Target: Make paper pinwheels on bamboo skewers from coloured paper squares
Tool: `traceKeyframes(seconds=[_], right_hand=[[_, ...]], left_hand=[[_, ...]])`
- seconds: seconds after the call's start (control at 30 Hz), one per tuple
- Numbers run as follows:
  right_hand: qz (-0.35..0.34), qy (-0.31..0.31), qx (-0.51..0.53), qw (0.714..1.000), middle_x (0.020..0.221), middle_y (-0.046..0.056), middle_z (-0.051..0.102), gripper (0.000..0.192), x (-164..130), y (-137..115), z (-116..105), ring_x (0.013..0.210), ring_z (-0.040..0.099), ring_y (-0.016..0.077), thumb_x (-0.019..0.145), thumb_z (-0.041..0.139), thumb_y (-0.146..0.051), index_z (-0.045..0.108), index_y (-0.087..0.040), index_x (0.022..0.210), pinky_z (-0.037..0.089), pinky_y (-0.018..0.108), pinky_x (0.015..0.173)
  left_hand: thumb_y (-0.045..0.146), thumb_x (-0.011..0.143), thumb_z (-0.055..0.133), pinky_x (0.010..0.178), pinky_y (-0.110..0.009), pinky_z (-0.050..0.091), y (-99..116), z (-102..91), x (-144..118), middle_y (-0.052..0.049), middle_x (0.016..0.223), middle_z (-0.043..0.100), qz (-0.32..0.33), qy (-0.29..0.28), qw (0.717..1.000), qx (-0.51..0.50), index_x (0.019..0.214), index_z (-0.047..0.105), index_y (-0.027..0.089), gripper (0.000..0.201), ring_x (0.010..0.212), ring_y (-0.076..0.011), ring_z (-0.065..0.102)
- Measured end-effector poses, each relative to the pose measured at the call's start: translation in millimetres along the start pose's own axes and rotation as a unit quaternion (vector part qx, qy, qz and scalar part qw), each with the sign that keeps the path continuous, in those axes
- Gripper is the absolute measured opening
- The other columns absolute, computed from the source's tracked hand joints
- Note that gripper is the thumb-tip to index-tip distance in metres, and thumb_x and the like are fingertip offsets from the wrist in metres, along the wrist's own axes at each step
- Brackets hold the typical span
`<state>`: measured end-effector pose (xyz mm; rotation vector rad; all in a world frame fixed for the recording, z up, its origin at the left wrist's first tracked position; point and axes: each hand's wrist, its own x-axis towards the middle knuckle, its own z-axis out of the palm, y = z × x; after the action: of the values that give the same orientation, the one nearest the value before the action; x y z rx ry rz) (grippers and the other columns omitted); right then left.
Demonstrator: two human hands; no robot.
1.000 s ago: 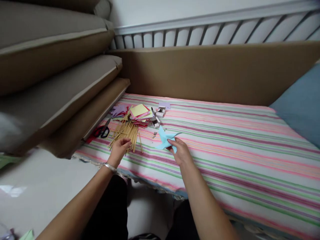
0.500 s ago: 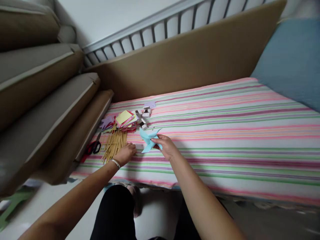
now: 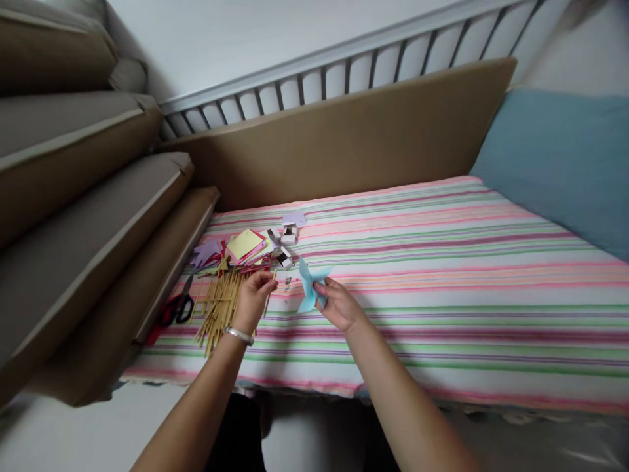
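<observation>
My right hand (image 3: 339,305) pinches a light blue folded paper pinwheel (image 3: 309,288) and holds it just above the striped mattress (image 3: 442,295). My left hand (image 3: 253,298), with a silver bracelet on the wrist, is raised beside it and holds a thin wooden stick (image 3: 270,295) between its fingertips. Directly left of that hand lies a loose pile of wooden sticks (image 3: 219,305). The two hands are a short way apart, the stick's tip pointing up toward the pinwheel's left side.
A stack of coloured paper squares (image 3: 246,246), small white boxes (image 3: 285,246) and purple paper cut-outs (image 3: 206,252) lie behind the sticks. Red-and-black scissors (image 3: 174,308) rest at the mattress's left edge. Stacked brown cushions (image 3: 73,216) stand left, a blue pillow (image 3: 560,164) right.
My left hand has lifted off the stick pile with one stick in its fingers. My right hand has raised the pinwheel more upright. The view has shifted slightly.
</observation>
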<state>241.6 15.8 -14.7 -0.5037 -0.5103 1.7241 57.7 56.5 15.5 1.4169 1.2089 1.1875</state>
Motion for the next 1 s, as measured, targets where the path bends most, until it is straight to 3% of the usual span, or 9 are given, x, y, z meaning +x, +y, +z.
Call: traceKeyframes(seconds=[0.1,0.27,0.4,0.53,0.73,0.93,1.0], right_hand=[[0.021,-0.006,-0.051,0.998,0.063,-0.002,0.065,0.025,-2.2,8.8,-4.6,0.056,0.058,0.0109,0.053,0.082,-0.027,0.067,-0.018,0.071,0.046,0.024,0.058],[-0.042,-0.039,-0.175,0.983,0.071,-0.001,0.066,0.017,17.0,5.0,-1.5,0.067,0.059,0.0128,0.059,0.079,-0.027,0.069,-0.020,0.071,0.047,0.027,0.067],[-0.127,-0.082,-0.363,0.920,0.078,0.002,0.065,0.011,37.6,-4.2,16.6,0.080,0.060,0.0180,0.065,0.075,-0.020,0.071,-0.021,0.074,0.048,0.034,0.079],[-0.198,-0.090,-0.488,0.845,0.080,0.004,0.065,0.008,38.5,-7.4,32.7,0.080,0.061,0.0179,0.072,0.068,-0.015,0.071,-0.022,0.076,0.048,0.034,0.079],[-0.275,-0.051,-0.531,0.800,0.079,0.003,0.063,0.016,32.4,-4.3,41.6,0.081,0.060,0.0169,0.074,0.063,-0.008,0.069,-0.022,0.079,0.048,0.030,0.073],[-0.340,-0.072,-0.606,0.716,0.086,0.005,0.063,0.023,28.7,0.7,55.7,0.086,0.057,0.0176,0.076,0.058,-0.004,0.067,-0.022,0.088,0.047,0.033,0.076],[-0.346,-0.069,-0.607,0.712,0.087,0.005,0.063,0.023,28.2,2.4,57.7,0.086,0.057,0.0178,0.076,0.059,-0.005,0.067,-0.023,0.088,0.047,0.034,0.076]], left_hand=[[0.027,0.060,0.073,0.059,-0.027,0.046,2.6,6.7,-3.8,0.000,0.064,0.063,-0.123,-0.037,0.975,-0.181,0.087,0.064,0.014,0.031,0.056,-0.0112,0.056],[0.022,0.055,0.077,0.045,-0.019,0.038,1.8,8.9,2.3,-0.001,0.062,0.063,-0.174,-0.073,0.941,-0.281,0.084,0.068,0.012,0.032,0.051,-0.0084,0.053],[0.020,0.055,0.078,0.051,-0.019,0.042,-2.2,8.2,16.5,-0.003,0.065,0.067,-0.189,-0.085,0.926,-0.317,0.083,0.070,0.013,0.029,0.052,-0.0082,0.055],[0.023,0.058,0.078,0.052,-0.019,0.042,-0.3,10.7,25.9,-0.003,0.063,0.067,-0.207,-0.095,0.915,-0.332,0.080,0.071,0.013,0.026,0.052,-0.0077,0.055],[0.019,0.057,0.078,0.057,-0.020,0.044,0.7,8.9,22.0,-0.004,0.066,0.069,-0.203,-0.116,0.910,-0.342,0.072,0.071,0.012,0.019,0.057,-0.0097,0.058],[0.018,0.053,0.080,0.053,-0.019,0.041,6.4,-2.2,20.4,-0.002,0.060,0.067,-0.191,-0.116,0.909,-0.352,0.064,0.069,0.012,0.016,0.053,-0.0083,0.056],[0.017,0.053,0.080,0.052,-0.019,0.040,7.6,-4.7,21.8,-0.002,0.059,0.066,-0.188,-0.113,0.910,-0.353,0.063,0.068,0.012,0.016,0.052,-0.0080,0.055]])
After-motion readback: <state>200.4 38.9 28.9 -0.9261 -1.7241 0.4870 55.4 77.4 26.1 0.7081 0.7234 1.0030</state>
